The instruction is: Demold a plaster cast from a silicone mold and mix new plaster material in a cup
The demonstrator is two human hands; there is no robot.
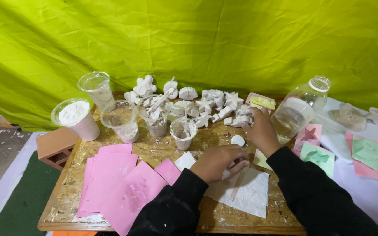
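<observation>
Cups first, at our far left: one clear cup of white powder (75,114), an empty tilted cup (97,87) behind it, then three more cups with white residue (156,116), one holding a stir stick. Pink paper sheets (114,181) lie overlapped on the near left of the bench (154,150), which is chipboard, speckled with dried white spatter.

Centre: our left hand (219,162) rests curled on a white sheet of paper (250,192), fingers closed loosely around something small and pale; we cannot tell what it is. A small white round cast (238,140) sits just beyond that hand, apart from it.

Right of centre: our right hand (262,131) reaches forward, fingertips touching the near edge of the cluster of white plaster figures (215,107) (stars, shells, other shapes). Whether its grip has closed on a piece is hidden by the back of the hand. We judge the step in hand to be sorting or picking a finished cast; lifting one would call for a light pinch, since neighbours touch.

Further right: a tilted glass bottle (300,107), then pink and green moulds (318,155) on a white cloth.

Room: yellow-green fabric backdrop (224,39); brick (55,146) and green mat at floor left.
</observation>
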